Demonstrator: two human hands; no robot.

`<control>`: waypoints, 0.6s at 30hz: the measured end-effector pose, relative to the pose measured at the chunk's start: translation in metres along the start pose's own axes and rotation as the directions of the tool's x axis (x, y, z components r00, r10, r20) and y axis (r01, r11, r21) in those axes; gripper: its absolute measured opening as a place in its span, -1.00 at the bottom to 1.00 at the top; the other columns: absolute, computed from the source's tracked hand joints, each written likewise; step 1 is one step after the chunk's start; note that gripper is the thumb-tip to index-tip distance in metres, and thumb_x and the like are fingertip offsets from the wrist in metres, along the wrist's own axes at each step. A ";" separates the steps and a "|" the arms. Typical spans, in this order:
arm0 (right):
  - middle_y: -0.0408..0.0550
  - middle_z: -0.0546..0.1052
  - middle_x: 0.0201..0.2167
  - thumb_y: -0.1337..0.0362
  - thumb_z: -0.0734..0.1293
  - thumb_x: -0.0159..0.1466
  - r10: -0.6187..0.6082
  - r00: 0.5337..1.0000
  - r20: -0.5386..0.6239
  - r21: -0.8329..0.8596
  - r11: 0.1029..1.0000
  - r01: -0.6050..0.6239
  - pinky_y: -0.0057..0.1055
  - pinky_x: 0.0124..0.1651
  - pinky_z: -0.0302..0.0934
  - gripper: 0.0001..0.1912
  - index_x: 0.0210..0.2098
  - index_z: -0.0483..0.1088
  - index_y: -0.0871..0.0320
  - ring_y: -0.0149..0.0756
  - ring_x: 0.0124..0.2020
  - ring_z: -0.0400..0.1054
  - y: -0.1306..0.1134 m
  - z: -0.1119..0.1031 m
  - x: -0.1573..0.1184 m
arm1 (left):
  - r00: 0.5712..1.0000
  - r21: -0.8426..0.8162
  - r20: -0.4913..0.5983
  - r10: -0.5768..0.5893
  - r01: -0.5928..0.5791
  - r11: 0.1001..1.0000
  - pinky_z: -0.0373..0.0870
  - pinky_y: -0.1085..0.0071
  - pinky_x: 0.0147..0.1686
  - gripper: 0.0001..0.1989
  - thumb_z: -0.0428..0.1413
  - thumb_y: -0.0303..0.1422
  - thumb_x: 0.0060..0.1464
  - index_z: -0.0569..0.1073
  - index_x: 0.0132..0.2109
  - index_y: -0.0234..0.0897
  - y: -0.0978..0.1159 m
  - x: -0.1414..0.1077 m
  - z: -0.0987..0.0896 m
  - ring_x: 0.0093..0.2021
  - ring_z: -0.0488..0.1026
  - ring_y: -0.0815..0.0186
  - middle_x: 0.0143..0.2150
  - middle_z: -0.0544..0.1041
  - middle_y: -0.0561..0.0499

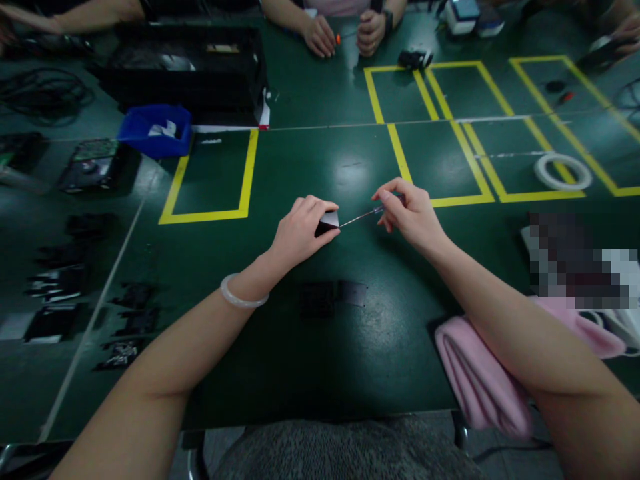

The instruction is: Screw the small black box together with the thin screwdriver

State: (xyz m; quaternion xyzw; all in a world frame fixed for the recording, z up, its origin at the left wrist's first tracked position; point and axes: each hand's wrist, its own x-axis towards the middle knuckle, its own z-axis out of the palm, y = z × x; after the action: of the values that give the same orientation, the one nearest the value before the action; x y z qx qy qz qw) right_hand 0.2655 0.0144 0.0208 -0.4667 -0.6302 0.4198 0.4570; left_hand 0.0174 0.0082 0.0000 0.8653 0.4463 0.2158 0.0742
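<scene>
Left hand (304, 228): your grip pinches the part (328, 221), mid tabletop (400, 373); brace it.
Right hand (406, 212): your grip pinches the driver (374, 212); press lightly.
Tip (342, 226): at the part's right end; keep it off your left thumb (326, 239).

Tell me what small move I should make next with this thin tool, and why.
I'd probably press the thin tool lightly toward the small dark part: your left hand holds that part between thumb and fingers, and your right hand points the tool's tip at its right edge, though whether they touch is hard to tell.
</scene>
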 end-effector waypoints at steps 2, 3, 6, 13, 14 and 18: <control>-0.32 0.28 -0.74 0.06 0.39 0.36 -0.001 1.000 -0.002 -0.012 1.000 0.001 -0.31 -0.48 0.35 -0.77 -0.32 0.39 0.05 -0.39 -0.72 0.25 0.000 0.000 0.000 | 1.000 0.002 0.002 0.000 0.000 1.000 0.46 0.13 0.08 -0.63 0.24 -0.30 0.28 0.41 0.17 -0.23 0.000 0.000 0.000 0.11 0.43 0.05 0.09 0.52 -0.12; -0.32 0.29 -0.74 0.07 0.40 0.35 -0.002 1.000 0.000 -0.008 1.000 0.002 -0.31 -0.47 0.36 -0.80 -0.29 0.40 0.04 -0.39 -0.71 0.25 0.001 -0.001 0.000 | 1.000 0.002 0.003 0.001 -0.001 1.000 0.47 0.13 0.07 -0.63 0.24 -0.30 0.28 0.41 0.17 -0.24 0.000 0.000 0.000 0.11 0.43 0.05 0.09 0.52 -0.13; -0.32 0.33 -0.70 0.12 0.42 0.33 -0.013 1.000 0.006 0.020 1.000 0.013 -0.31 -0.46 0.37 -0.83 -0.20 0.39 0.01 -0.37 -0.68 0.28 0.002 0.000 0.000 | 1.000 0.005 0.006 0.002 -0.002 1.000 0.47 0.12 0.07 -0.64 0.23 -0.29 0.29 0.41 0.17 -0.23 -0.001 0.000 0.000 0.12 0.43 0.04 0.10 0.52 -0.13; -0.35 0.24 -0.76 0.11 0.36 0.37 -0.001 1.000 -0.004 0.032 0.999 0.002 -0.33 -0.48 0.36 -0.81 -0.31 0.37 0.05 -0.41 -0.73 0.21 0.000 0.001 0.000 | 1.000 0.009 0.003 0.005 -0.005 1.000 0.46 0.13 0.08 -0.63 0.23 -0.29 0.29 0.42 0.17 -0.26 -0.001 0.000 0.001 0.12 0.43 0.04 0.10 0.52 -0.14; -0.34 0.25 -0.75 0.12 0.36 0.37 -0.004 1.000 -0.005 0.011 1.000 0.004 -0.34 -0.48 0.36 -0.80 -0.33 0.38 0.06 -0.41 -0.73 0.23 0.000 0.001 0.000 | 1.000 0.008 0.002 0.005 -0.005 1.000 0.46 0.13 0.08 -0.63 0.23 -0.29 0.29 0.42 0.18 -0.26 -0.001 0.000 0.001 0.12 0.43 0.04 0.10 0.52 -0.14; -0.34 0.30 -0.73 0.15 0.39 0.35 -0.015 1.000 0.019 0.003 1.000 0.015 -0.34 -0.47 0.38 -0.86 -0.24 0.39 0.06 -0.40 -0.71 0.26 0.002 -0.001 0.000 | 1.000 0.003 0.009 0.001 -0.001 1.000 0.45 0.13 0.10 -0.63 0.23 -0.29 0.30 0.41 0.18 -0.23 -0.001 0.000 0.002 0.13 0.42 0.05 0.10 0.52 -0.12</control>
State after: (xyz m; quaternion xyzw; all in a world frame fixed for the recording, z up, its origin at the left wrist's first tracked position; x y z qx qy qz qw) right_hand 0.2669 0.0148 0.0193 -0.4572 -0.6375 0.4216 0.4547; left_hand 0.0172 0.0090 -0.0017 0.8666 0.4459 0.2111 0.0746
